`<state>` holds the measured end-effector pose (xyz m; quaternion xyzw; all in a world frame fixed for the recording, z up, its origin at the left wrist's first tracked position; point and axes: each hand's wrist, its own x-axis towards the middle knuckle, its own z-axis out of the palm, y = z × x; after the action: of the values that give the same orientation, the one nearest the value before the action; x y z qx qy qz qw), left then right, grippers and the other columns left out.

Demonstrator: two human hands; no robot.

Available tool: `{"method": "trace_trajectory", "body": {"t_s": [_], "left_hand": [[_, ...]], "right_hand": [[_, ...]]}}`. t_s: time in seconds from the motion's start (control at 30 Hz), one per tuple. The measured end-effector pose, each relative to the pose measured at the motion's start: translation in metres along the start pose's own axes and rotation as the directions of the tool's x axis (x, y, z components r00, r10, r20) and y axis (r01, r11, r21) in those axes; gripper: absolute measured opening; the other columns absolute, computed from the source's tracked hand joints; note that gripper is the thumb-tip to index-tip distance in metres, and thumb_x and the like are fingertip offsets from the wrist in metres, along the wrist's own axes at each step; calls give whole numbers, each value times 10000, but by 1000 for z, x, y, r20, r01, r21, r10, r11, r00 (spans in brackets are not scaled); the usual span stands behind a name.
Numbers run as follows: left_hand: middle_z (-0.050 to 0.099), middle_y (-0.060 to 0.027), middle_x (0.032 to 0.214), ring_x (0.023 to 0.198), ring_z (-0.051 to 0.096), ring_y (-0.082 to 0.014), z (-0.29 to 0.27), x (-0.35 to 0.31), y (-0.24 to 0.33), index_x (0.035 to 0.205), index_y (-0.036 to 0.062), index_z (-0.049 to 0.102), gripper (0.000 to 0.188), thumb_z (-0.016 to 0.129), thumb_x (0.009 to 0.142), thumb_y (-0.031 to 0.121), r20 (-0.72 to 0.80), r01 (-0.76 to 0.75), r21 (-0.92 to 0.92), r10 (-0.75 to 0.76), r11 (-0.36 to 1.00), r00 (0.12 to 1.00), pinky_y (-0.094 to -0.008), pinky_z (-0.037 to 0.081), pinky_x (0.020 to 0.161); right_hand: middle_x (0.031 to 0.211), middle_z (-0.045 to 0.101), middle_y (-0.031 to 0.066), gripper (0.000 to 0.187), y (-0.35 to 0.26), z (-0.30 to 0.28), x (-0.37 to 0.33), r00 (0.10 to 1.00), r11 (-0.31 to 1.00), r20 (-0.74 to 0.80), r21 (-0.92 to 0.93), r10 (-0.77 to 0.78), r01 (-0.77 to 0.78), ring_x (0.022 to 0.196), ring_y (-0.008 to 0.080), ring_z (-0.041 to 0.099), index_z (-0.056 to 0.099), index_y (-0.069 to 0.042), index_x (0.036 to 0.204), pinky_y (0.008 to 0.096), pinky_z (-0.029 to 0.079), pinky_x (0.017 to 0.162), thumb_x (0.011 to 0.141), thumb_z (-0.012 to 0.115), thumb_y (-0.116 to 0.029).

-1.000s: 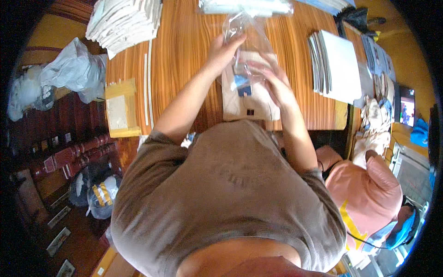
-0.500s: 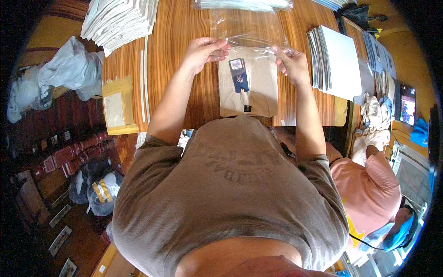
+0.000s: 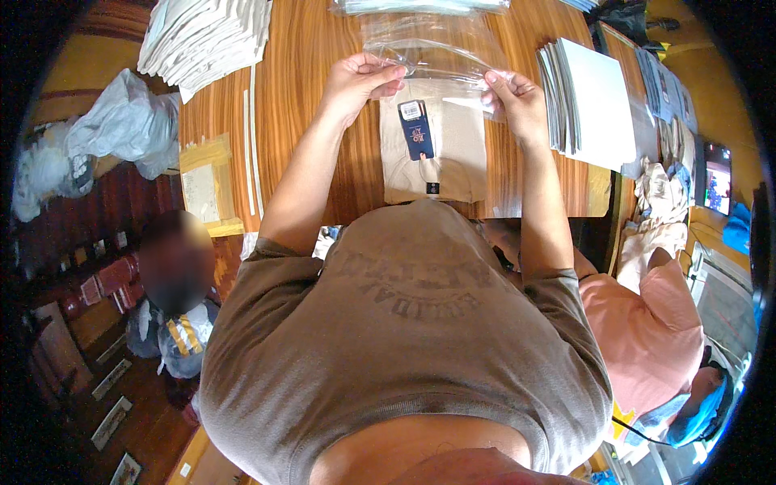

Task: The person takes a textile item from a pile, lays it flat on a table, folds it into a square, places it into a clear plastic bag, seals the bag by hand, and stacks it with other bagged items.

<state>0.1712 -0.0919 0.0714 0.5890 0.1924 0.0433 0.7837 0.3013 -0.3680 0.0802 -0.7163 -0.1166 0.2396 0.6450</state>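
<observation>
A clear plastic bag (image 3: 440,50) is stretched between my two hands, with its near edge over the far end of a folded beige garment (image 3: 457,153). At the bag's left corner, my left hand (image 3: 358,87) pinches the film between thumb and fingers. My right hand (image 3: 519,105) grips the right corner the same way. The garment lies flat on the wood-grain table (image 3: 319,40), close to my body. A dark blue hang tag (image 3: 418,136) with a white sticker rests on top of it, and a small black label (image 3: 433,188) shows at the neckline.
White sheets (image 3: 206,40) are piled at the far left, and pale boards (image 3: 594,101) are stacked at the right. More clear bags (image 3: 420,5) lie at the far edge. A person in a pink shirt (image 3: 647,323) is at my right.
Both hands have shifted slightly, still holding the bag's edge, and the film's folds have changed. A dark blurred shape has appeared at the left. The garment stays in place.
</observation>
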Motion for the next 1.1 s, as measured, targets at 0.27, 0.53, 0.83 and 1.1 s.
{"method": "trace_trajectory", "body": {"t_s": [0.27, 0.53, 0.83, 1.1], "left_hand": [[738, -107, 1020, 908, 726, -236, 14, -27, 70, 1048, 59, 704, 149, 661, 987, 187, 637, -569, 673, 21, 473, 771, -409, 590, 778], [773, -115, 909, 763, 723, -178, 10, -47, 205, 963, -1, 727, 235, 771, 938, 228, 839, -443, 540, -415, 716, 352, -335, 565, 680], [661, -219, 1335, 1206, 674, -304, -35, -56, -5, 1414, 9, 536, 624, 626, 1007, 474, 420, 39, -249, 72, 968, 905, -448, 580, 939], [779, -133, 1023, 821, 764, -184, -1, -36, -21, 1087, 5, 716, 208, 776, 941, 140, -57, 160, -28, -161, 987, 985, -274, 614, 675]], "right_hand": [[1129, 709, 155, 586, -73, 7, -34, 910, 341, 131, -899, -393, 276, 1014, 383, 675, 716, -93, 1141, 468, 557, 857, 674, 949, -360], [1145, 714, 88, 363, -71, 84, -29, 363, 661, 889, -96, -279, 744, 1264, 284, 622, 692, -96, 1162, 567, 325, 1204, 835, 839, -155], [754, 700, 54, 463, -43, 65, 4, 989, 948, -128, -299, 74, -110, 649, 128, 662, 709, -17, 912, 282, 514, 560, 978, 699, -476], [954, 765, 85, 337, -6, 7, -7, 991, 999, 130, -12, 42, -41, 736, 108, 665, 704, -12, 1135, 252, 511, 617, 974, 739, -307]]}}
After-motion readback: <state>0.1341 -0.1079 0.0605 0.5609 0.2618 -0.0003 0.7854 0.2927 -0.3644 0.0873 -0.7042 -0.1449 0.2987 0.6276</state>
